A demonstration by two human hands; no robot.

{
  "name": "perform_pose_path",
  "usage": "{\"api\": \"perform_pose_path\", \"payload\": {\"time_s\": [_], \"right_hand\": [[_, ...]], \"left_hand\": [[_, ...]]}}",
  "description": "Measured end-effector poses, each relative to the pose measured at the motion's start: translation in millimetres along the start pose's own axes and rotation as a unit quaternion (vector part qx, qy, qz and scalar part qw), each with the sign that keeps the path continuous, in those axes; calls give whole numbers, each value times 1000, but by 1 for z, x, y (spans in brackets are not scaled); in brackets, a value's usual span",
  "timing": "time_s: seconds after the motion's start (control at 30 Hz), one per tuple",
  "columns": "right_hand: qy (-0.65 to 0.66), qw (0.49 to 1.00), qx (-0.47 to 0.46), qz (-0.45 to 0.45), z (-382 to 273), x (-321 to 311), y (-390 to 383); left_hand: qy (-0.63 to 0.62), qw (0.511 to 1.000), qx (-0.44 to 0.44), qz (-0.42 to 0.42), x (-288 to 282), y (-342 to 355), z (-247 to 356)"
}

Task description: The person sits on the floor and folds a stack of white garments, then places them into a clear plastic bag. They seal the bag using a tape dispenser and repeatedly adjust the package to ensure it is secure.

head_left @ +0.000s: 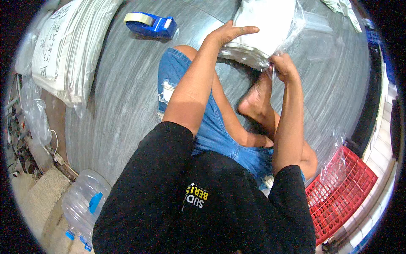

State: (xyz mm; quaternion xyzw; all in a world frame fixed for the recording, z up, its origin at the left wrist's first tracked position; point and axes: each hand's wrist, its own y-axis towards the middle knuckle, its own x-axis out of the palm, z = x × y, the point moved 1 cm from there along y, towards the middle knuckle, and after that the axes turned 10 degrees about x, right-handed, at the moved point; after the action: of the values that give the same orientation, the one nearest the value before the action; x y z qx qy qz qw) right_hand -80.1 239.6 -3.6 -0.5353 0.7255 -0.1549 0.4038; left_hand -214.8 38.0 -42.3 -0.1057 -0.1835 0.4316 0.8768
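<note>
A thick stack of folded white cloth (260, 25) lies at the top centre, inside a clear plastic bag (298, 19). My left hand (230, 34) grips the stack's near left side, one digit stretched across the top and the other fingers mostly hidden. At the near right corner, my right hand (284, 67) is closed on the bag's loose plastic edge. Its fingertips are partly hidden by the film and the hand itself. My bare foot (258, 97) rests just below the bundle.
A blue tape dispenser (154, 26) stands left of the bundle. Farther left are stacked white bundles (69, 51) with handwriting on top. A red plastic crate (342, 192) holding clear film sits at lower right, a large clear water bottle (86, 205) at lower left. Clear plastic (317, 31) lies right of the bundle.
</note>
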Motion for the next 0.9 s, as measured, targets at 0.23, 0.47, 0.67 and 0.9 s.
{"api": "perform_pose_path", "payload": {"time_s": [0.23, 0.47, 0.67, 0.9], "right_hand": [[77, 992, 12, -95, 3, -64, -44], [138, 986, 60, -78, 25, -82, -72], [191, 980, 19, -42, 46, -86, -69], [237, 968, -6, 80, -1, -93, -36]], "left_hand": [[-9, 999, 12, 35, -3, -5, -8], [28, 998, 36, 36, -10, -5, -23], [41, 991, 118, 52, 9, -24, 1], [10, 992, 128, 15, 13, -28, 9]]}}
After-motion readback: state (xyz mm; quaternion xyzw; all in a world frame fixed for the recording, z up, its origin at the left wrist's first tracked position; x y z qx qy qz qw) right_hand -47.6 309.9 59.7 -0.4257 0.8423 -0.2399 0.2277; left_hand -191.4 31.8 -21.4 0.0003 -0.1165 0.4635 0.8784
